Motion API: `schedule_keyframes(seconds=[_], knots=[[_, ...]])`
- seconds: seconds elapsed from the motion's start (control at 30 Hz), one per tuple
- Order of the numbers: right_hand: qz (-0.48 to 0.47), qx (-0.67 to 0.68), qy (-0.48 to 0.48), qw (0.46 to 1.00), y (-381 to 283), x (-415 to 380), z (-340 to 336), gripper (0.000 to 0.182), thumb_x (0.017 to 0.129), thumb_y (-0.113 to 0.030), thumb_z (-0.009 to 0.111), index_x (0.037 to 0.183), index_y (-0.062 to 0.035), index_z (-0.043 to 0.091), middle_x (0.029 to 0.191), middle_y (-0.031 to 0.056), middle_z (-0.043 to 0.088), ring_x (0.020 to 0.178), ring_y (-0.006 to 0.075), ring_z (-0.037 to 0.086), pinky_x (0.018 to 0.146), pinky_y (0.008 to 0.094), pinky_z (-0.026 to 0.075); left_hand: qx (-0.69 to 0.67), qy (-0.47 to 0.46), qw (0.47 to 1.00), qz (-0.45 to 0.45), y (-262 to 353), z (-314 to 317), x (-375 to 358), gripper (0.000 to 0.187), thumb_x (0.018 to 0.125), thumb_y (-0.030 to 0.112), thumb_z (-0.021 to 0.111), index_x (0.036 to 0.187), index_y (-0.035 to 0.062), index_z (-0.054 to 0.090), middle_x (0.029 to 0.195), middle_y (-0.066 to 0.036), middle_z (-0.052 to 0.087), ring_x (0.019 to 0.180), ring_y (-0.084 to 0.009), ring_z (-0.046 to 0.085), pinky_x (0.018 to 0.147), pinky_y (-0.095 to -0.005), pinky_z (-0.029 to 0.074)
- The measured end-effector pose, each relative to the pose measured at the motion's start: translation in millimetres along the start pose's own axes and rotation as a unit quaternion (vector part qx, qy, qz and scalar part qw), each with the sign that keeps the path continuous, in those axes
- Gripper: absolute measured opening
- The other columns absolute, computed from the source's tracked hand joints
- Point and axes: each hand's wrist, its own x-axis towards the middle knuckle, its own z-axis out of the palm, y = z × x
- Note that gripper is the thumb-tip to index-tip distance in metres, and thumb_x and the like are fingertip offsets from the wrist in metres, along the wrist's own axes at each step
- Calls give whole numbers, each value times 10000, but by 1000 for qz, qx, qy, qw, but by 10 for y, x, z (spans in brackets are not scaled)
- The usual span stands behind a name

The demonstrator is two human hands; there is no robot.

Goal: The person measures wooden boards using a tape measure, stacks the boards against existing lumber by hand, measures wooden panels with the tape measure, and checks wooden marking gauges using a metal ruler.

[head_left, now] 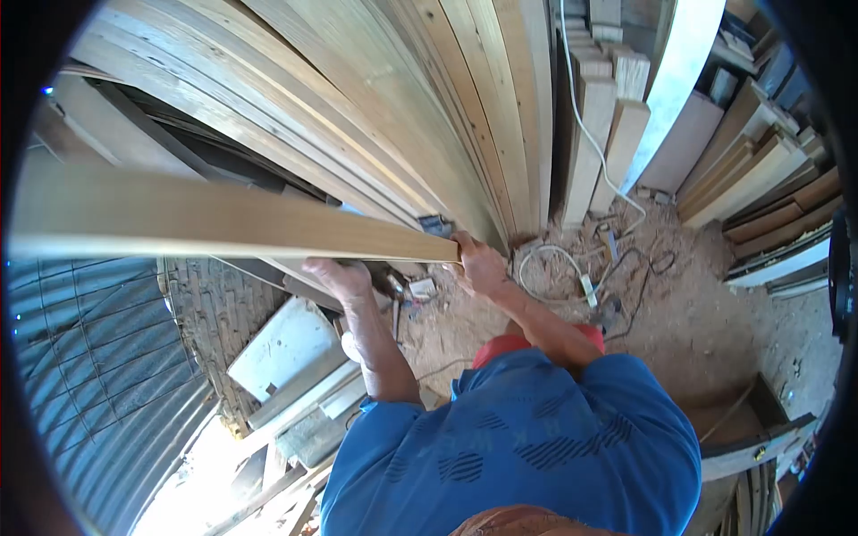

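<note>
A long wooden board (295,225) runs from the left edge of the view to the middle, its left part blurred. My right hand (481,266) is closed around the board's end, the thumb side on top. My left hand (343,279) is at the board's lower edge, further along it. Its fingers go partly behind the wood, where their tips are hidden. Behind both hands, long planks (393,116) lean together in a wide stack.
A white cable (585,134) hangs down to a power strip (588,290) on the dusty floor (670,295). Shorter timber pieces (617,134) stand at the back right. Corrugated metal sheet (98,348) curves along the left. A wooden box (760,438) sits at lower right.
</note>
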Motion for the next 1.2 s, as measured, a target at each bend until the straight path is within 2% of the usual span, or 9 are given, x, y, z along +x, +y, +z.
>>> schedule_keyframes(seconds=[0.1,0.17,0.27,0.4,0.43,0.57,0.77,0.87,1.2], knots=[[6,-33,15,999,-136,17,-42,588,846,-169,666,1347,-3,405,1165,272,591,1015,423,622,843,475,523,-192,-25,976,-96,-238,128,32,565,977,506,540,1246,9,514,1122,-88,606,1064,-211,592,962,-344,471],[-13,-86,13,996,-109,115,30,771,857,-180,658,1425,145,250,1387,341,427,1230,426,508,1012,441,458,-119,-4,991,-65,-112,405,193,472,976,476,572,1067,14,562,725,53,444,653,-54,389,576,-233,311],[7,-144,-4,990,-150,295,-12,762,880,-200,634,1423,158,238,1425,338,391,1261,420,481,1050,444,424,-94,-33,990,-99,-200,606,348,409,968,452,602,928,50,535,717,72,400,662,-40,350,574,-220,276],[1,-160,-2,987,-267,606,-395,654,910,-192,585,1387,151,297,1372,349,426,1241,441,482,1041,455,419,68,-84,989,-96,-725,922,429,500,925,433,666,1056,-33,540,1005,-125,523,868,-209,494,788,-354,440],[8,-146,-3,989,-317,675,-524,619,913,-187,580,1368,146,324,1353,349,440,1226,447,491,1029,461,425,128,-123,980,-86,-843,981,420,726,852,449,738,1266,-84,470,1265,-264,457,1140,-357,479,996,-444,401],[-18,-91,105,990,-214,858,-535,502,900,-152,593,1277,123,405,1207,337,540,1099,478,567,938,496,472,98,-150,973,-144,-1038,1221,213,1031,765,482,803,1426,-111,279,1401,-320,387,1339,-422,376,1113,-453,331],[-45,-18,134,990,-334,1171,-729,410,891,-157,630,1207,68,496,999,299,630,942,478,628,818,517,508,121,-192,941,-250,-881,1219,352,1085,737,485,824,1413,-150,260,1375,-335,425,1276,-439,451,1112,-421,345],[-70,-28,99,992,-296,1343,-773,428,936,-247,584,1208,83,565,1077,304,634,1012,434,627,900,471,502,291,-142,937,-133,-1142,1330,125,980,752,423,836,1322,-165,297,1240,-301,516,1193,-361,521,1038,-389,418],[-44,-122,-28,991,-32,1630,-916,285,864,-216,662,976,45,638,881,266,662,868,423,657,764,482,523,308,-169,888,-297,-660,1745,193,1480,589,529,875,1416,-210,-106,1476,-347,155,1431,-394,166,1198,-421,155]])
